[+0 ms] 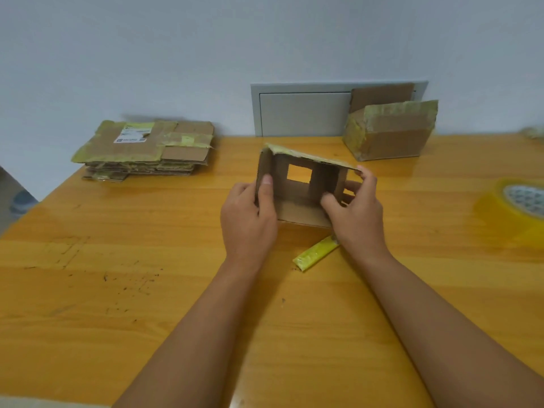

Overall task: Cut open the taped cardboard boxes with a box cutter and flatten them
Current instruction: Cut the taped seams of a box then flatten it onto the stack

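A small cardboard box (300,187) lies on its side in the middle of the table, its open end facing me, with the table showing through a gap at its far end. My left hand (250,219) grips the box's left wall, thumb inside. My right hand (356,210) holds the right wall, fingers curled round its edge. A yellow box cutter (315,256) lies on the table just in front of the box, partly under my right wrist. Another taped box (391,134) stands at the back right.
A stack of flattened cardboard (147,148) sits at the back left of the orange wooden table (117,260). A roll of clear tape (518,204) lies at the right edge. A grey wall panel (303,110) is behind the table.
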`<control>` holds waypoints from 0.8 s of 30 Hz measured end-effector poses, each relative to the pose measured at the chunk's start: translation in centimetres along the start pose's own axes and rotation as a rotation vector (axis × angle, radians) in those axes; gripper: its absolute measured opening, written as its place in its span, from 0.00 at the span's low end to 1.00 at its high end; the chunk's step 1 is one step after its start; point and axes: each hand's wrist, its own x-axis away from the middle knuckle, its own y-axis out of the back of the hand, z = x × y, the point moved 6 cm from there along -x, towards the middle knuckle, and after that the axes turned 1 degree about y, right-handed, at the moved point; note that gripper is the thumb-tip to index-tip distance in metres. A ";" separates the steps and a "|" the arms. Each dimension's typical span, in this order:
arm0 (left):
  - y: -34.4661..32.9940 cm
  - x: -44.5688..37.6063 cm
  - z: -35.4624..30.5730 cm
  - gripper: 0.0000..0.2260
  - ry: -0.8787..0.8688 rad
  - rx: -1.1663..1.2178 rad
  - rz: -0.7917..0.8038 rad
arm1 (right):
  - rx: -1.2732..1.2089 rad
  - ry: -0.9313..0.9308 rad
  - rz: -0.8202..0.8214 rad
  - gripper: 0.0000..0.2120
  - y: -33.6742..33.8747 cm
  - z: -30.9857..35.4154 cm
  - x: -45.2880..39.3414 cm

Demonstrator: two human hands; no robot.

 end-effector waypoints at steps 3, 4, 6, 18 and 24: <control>0.6 -0.4 1.5 0.20 0.142 0.020 -0.042 | -0.165 0.023 0.038 0.15 0.0 0.4 0.0; 0.6 -0.5 2.1 0.20 0.200 0.066 -0.041 | -0.215 0.021 0.059 0.12 -0.1 0.5 0.1; 0.7 -0.5 3.0 0.18 0.284 0.177 -0.048 | -0.345 -0.020 0.105 0.09 -0.3 0.6 0.1; -1.1 -0.2 3.5 0.25 0.584 0.682 0.156 | -0.795 -0.168 0.253 0.11 -0.8 1.1 0.4; -1.2 0.7 0.4 0.35 0.120 0.207 0.196 | -0.144 0.159 -0.071 0.17 1.3 1.7 0.9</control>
